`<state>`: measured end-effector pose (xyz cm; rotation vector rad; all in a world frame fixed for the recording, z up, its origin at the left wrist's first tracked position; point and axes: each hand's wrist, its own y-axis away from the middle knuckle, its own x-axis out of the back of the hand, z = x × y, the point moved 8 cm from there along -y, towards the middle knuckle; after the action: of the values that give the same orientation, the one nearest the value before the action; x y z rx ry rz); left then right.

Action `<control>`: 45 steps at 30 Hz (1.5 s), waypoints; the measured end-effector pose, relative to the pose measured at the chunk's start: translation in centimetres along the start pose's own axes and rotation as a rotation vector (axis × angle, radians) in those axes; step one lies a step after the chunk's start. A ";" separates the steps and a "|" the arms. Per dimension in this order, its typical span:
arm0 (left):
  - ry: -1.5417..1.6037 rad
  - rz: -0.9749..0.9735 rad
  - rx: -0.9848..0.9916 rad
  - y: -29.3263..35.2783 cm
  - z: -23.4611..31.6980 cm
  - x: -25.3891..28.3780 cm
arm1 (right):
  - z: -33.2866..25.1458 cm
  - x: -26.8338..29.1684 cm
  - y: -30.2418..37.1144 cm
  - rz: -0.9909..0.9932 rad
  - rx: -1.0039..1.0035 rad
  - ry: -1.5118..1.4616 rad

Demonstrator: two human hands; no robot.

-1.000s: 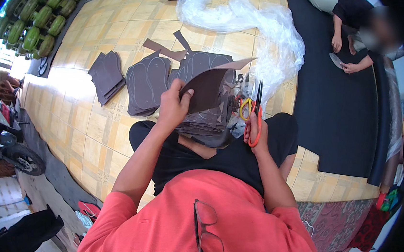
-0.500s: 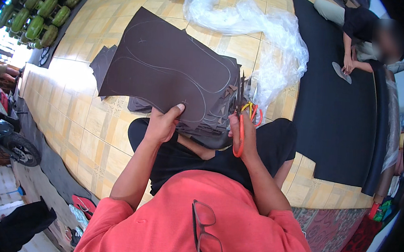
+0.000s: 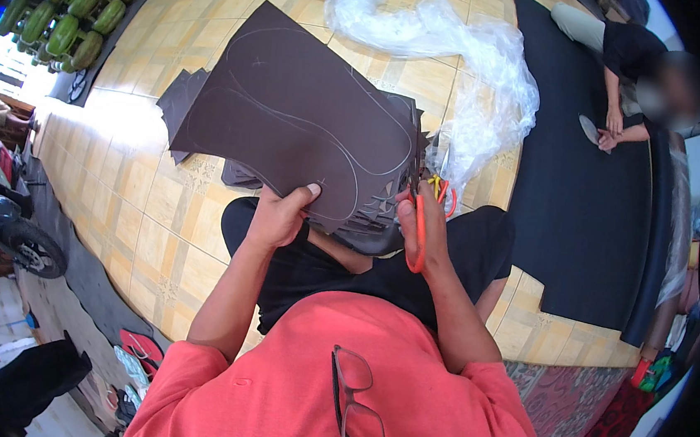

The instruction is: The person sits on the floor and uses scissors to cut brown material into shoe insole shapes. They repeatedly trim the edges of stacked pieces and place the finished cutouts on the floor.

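Observation:
My left hand (image 3: 278,216) pinches the lower edge of a dark brown sheet (image 3: 284,113), thumb on top. Pale sole-shaped outlines and small cross marks are drawn on the sheet. My right hand (image 3: 430,238) grips scissors with orange handles (image 3: 419,245), their dark blades pointing away from me beside the sheet's right edge. Whether the blades touch the sheet I cannot tell. Beneath the sheet lies a pile of brown cut pieces (image 3: 377,213). More scissors with yellow and orange handles (image 3: 450,201) rest just beyond my right hand.
Crumpled clear plastic (image 3: 494,90) lies ahead on the tiled floor (image 3: 130,166). To the right, a person (image 3: 616,129) holds a grey sole-shaped piece (image 3: 588,129) over a long black sheet (image 3: 570,229). Green gas cylinders (image 3: 86,0) and a motorcycle (image 3: 9,214) are at left.
The brown sheet has turned slightly clockwise and shifted right, its right edge now nearer the scissor blades. My right hand has barely moved. The other person's hands have shifted.

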<state>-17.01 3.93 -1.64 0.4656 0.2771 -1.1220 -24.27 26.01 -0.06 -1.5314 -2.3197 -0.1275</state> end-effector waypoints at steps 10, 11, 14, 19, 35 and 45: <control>-0.014 0.030 0.012 -1.9 3.5 2.3 | 0.3 -0.5 1.6 -0.190 -0.040 -0.102; -0.025 0.026 0.005 -2.2 3.8 2.7 | 0.3 -0.5 1.9 -0.206 -0.059 -0.108; -0.070 0.033 0.006 -2.9 4.6 3.7 | 0.3 -0.6 2.4 -0.234 -0.108 -0.103; -0.164 0.024 0.052 -2.9 4.2 3.3 | 1.4 -1.5 2.3 -0.206 -0.160 -0.075; -0.273 -0.031 0.159 -1.2 0.7 3.3 | 0.9 -1.9 1.6 -0.078 -0.054 -0.121; -0.197 0.058 0.244 -0.3 -1.4 2.9 | 2.3 -2.6 2.2 -0.086 -0.059 -0.136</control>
<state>-16.04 2.23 -4.20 0.5703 -0.0462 -1.1410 -21.89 25.27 -3.36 -1.5115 -2.5103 -0.1178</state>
